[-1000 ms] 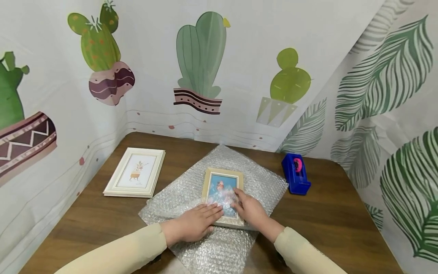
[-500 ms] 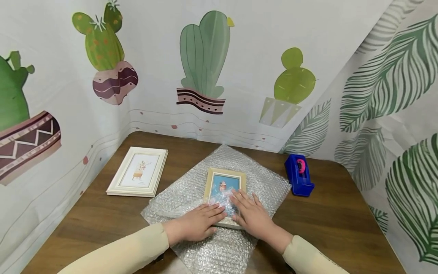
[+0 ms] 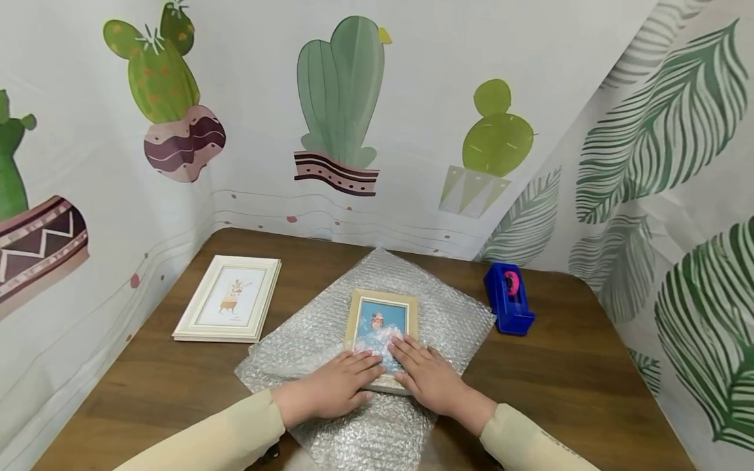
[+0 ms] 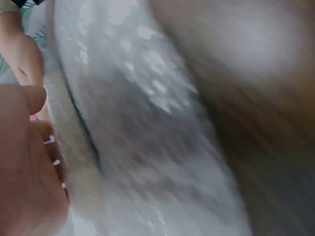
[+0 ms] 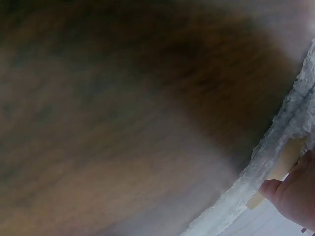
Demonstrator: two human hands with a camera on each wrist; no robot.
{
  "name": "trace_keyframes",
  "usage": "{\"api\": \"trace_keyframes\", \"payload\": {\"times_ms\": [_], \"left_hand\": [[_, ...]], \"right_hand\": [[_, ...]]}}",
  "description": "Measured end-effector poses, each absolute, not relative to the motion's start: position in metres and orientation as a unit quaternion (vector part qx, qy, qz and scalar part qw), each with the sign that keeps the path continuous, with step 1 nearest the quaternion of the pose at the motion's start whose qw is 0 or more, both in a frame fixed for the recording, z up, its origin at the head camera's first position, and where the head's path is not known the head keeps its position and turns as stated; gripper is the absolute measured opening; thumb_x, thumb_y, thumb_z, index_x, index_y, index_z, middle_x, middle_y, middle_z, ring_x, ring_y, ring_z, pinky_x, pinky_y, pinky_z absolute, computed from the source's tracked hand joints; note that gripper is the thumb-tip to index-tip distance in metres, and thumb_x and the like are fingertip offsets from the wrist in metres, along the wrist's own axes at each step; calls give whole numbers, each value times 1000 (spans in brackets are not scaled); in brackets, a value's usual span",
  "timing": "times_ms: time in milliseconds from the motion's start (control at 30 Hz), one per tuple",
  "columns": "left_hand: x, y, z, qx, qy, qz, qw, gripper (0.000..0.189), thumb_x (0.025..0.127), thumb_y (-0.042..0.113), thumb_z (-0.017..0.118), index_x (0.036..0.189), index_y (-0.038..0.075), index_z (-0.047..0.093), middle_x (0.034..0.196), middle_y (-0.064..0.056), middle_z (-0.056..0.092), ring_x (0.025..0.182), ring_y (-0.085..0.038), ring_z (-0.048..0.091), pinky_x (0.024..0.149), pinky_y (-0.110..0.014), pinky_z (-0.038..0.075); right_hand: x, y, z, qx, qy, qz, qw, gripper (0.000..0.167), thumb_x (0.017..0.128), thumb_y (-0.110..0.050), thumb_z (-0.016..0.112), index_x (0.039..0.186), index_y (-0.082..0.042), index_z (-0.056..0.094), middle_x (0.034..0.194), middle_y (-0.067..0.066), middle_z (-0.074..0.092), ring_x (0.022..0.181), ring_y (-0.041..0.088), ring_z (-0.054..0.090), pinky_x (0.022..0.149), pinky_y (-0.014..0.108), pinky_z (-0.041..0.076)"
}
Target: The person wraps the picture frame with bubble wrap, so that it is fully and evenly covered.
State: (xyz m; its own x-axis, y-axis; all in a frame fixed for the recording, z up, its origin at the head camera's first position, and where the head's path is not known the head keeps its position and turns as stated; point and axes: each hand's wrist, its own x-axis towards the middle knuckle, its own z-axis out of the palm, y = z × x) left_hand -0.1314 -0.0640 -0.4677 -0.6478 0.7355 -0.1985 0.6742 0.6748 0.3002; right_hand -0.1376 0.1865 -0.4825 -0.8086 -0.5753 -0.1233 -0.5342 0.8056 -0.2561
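Observation:
In the head view a picture frame point(image 3: 413, 314) with a pale wooden border and a blue picture lies face up on a sheet of bubble wrap point(image 3: 453, 311). A flap of the wrap covers the frame's lower part. My left hand point(image 3: 332, 387) lies on that flap at the lower left, fingers straight. From the right, my right hand point(image 3: 434, 378) rests flat on the wrapped lower right, its fingertips on the picture. In the left wrist view the wrap point(image 4: 142, 162) is blurred along the frame's near edge. My right thumb shows beside the frame in the right wrist view.
Cream picture frames point(image 3: 268, 297), apparently stacked, lie at the left of the brown wooden table point(image 3: 565, 386). A blue tape dispenser point(image 3: 511, 314) with pink tape stands right of the wrap, near its corner. A cactus-print cloth point(image 3: 412, 131) hangs behind the table.
My right hand was bent at the frame's right side; its fingers have straightened and now lie flat on the wrap. My left hand has stayed nearly in place on the flap.

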Motion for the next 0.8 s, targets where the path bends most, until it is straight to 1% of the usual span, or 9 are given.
{"api": "trace_keyframes", "payload": {"times_ms": [133, 267, 367, 500, 667, 800], "left_hand": [[-127, -60, -466, 385, 911, 69, 128, 56, 108, 42, 46, 159, 19, 40, 167, 0, 38, 156, -21, 35, 126, -48, 33], [-125, -57, -465, 384, 915, 44, 118, 59, 107, 44, 47, 159, 19, 39, 167, 1, 38, 156, -19, 35, 126, -45, 33], [-126, -54, -463, 391, 914, 39, 103, 60, 106, 44, 49, 158, 16, 41, 166, 0, 39, 155, -20, 37, 126, -45, 34], [-128, -52, -460, 403, 910, 33, 87, 59, 106, 42, 51, 157, 14, 43, 165, -2, 42, 153, -21, 41, 124, -44, 37], [-129, -51, -460, 406, 909, 30, 90, 59, 106, 42, 51, 157, 13, 43, 165, -3, 42, 152, -21, 42, 123, -43, 39], [-130, -50, -460, 407, 908, 32, 90, 60, 106, 44, 50, 157, 14, 42, 166, -3, 40, 153, -21, 40, 124, -44, 38]], "right_hand": [[-137, 185, -481, -295, 945, -102, 95, 57, 111, -41, 37, 161, -13, 34, 170, 6, 32, 158, 31, 27, 119, 67, 33], [-136, 185, -483, -291, 948, -93, 89, 57, 111, -41, 37, 161, -14, 34, 170, 5, 32, 159, 30, 27, 123, 68, 27], [-136, 186, -486, -285, 951, -86, 83, 57, 110, -42, 37, 161, -15, 33, 170, 3, 31, 159, 28, 26, 124, 67, 24], [-136, 186, -488, -283, 952, -84, 80, 58, 110, -42, 37, 162, -16, 33, 170, 2, 31, 159, 27, 26, 125, 67, 23], [-136, 185, -488, -283, 952, -86, 79, 58, 111, -43, 36, 162, -16, 32, 170, 2, 32, 159, 28, 26, 125, 67, 22], [-136, 185, -488, -284, 953, -82, 72, 57, 110, -42, 38, 161, -16, 34, 169, 2, 33, 159, 28, 28, 124, 67, 24]]}}
